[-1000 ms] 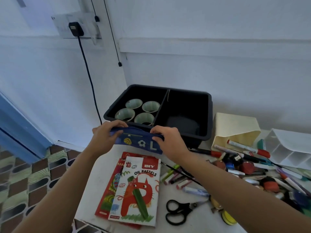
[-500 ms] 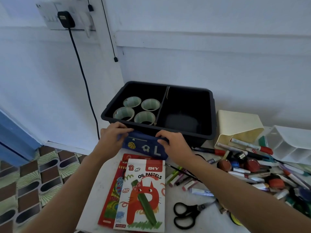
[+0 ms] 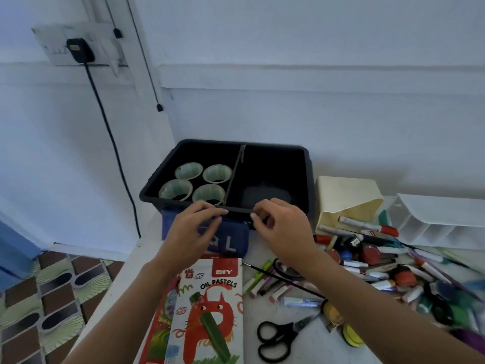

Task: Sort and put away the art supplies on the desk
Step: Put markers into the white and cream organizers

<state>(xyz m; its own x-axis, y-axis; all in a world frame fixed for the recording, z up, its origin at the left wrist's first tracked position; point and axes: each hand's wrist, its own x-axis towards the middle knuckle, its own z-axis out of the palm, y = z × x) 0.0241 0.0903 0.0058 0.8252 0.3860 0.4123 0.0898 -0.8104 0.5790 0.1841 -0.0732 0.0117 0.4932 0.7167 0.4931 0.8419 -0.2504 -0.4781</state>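
From here the left hand (image 3: 193, 232) covers the left half of the blue pencil case (image 3: 231, 243). I can't tell whether the right hand (image 3: 280, 229) pinches anything at its corner. At six o'clock the oil pastels box (image 3: 210, 311) runs off the edge, and toward four o'clock the marker pile (image 3: 420, 285) blurs.

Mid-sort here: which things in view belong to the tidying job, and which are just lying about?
Job: blue pouch held by the left hand and right hand; black bin with four rolls; oil pastels box; scissors; marker pile; cream holder; white organiser.
Lying about: wall plug; black cable; patterned floor.
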